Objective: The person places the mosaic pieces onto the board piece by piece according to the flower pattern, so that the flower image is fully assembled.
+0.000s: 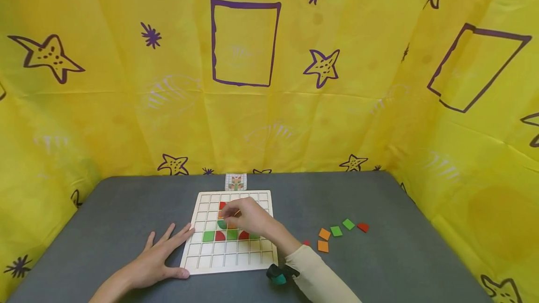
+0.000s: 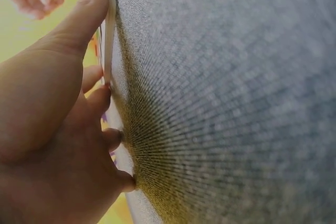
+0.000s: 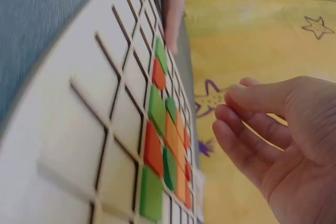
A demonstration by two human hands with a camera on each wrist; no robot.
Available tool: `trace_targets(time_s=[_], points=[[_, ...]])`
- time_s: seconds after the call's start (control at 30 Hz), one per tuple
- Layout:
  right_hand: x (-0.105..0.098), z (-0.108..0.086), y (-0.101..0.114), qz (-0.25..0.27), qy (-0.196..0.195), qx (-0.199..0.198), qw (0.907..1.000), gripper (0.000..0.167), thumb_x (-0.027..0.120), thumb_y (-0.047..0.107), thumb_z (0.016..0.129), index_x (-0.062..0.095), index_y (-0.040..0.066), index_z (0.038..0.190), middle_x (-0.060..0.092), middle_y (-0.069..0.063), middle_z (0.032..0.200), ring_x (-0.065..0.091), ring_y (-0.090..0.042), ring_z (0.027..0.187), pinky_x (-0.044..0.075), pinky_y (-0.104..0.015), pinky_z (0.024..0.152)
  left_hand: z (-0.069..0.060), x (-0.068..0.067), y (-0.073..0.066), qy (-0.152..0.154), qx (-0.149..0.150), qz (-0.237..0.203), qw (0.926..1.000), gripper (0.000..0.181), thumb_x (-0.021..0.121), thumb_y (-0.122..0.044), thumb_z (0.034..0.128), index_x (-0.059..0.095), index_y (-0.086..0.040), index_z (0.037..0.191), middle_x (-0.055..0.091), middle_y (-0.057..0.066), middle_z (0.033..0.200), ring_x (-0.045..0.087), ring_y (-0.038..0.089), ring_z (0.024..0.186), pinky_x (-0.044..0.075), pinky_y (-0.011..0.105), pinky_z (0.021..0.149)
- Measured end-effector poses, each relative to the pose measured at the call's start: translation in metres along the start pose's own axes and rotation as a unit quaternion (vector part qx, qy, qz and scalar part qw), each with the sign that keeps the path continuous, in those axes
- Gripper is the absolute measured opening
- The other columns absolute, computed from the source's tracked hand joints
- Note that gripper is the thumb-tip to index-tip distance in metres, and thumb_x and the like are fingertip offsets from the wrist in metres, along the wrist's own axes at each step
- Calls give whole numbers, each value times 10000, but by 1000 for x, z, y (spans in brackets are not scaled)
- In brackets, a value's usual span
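Observation:
A white gridded board point(image 1: 229, 260) lies on the dark table, with red, green and orange tiles set in its squares. Its lower row includes a green square tile point(image 1: 208, 236) and a red rounded tile point(image 1: 220, 236). My left hand point(image 1: 157, 258) lies at the board's left side with its fingers spread, thumb and fingertips touching the edge. Above the middle of the board is my right hand point(image 1: 248, 216), fingers loosely bent. In the right wrist view, its thumb point(image 3: 262, 98) meets the index finger, with no tile visible between them. The right hand partly covers the upper tiles.
Right of the board lie loose tiles: orange squares point(image 1: 324, 234), green squares point(image 1: 336, 231) and red pieces point(image 1: 363, 227). A small pattern card point(image 1: 236, 176) sits behind the board. Yellow patterned cloth point(image 1: 244, 129) stands behind and beside the table.

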State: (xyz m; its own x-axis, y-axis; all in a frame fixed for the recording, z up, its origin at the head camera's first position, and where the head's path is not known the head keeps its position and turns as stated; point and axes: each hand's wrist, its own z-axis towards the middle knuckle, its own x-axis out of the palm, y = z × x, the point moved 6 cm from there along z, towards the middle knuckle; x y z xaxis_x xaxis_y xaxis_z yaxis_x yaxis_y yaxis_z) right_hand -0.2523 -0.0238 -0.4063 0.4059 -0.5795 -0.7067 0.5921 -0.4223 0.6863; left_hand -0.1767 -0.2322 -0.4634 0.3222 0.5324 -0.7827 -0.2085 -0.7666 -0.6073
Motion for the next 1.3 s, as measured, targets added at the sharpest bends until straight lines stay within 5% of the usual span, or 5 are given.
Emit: trace_targets(time_s=[0.73,0.97,1.3], points=[[-76,-71,-68,-248,-587,468,9969,141,702,41,891,727,39,1030,708,8,941,633,-97,834,548,-269,791,-2,-4,-1,-100,36,10,9999,992,823,-504,673,410,-134,1495,301,176,1571,52,597,1396,-96,789,971],[-109,-108,-91,-258,-536,592,9965,229,715,-28,853,705,3,1079,711,-118,1000,662,-140,877,553,-270,799,-2,-1,-1,-152,113,35,9998,993,819,-523,666,420,-138,1490,310,166,1570,63,594,1398,-89,789,974],[-147,-161,-124,-621,-688,795,9925,248,692,-79,844,693,-13,1083,709,-122,980,672,-162,857,566,-271,747,-2,-2,-2,-168,149,24,9997,988,816,-522,668,424,-130,1486,313,170,1567,67,600,1395,-86,792,971]])
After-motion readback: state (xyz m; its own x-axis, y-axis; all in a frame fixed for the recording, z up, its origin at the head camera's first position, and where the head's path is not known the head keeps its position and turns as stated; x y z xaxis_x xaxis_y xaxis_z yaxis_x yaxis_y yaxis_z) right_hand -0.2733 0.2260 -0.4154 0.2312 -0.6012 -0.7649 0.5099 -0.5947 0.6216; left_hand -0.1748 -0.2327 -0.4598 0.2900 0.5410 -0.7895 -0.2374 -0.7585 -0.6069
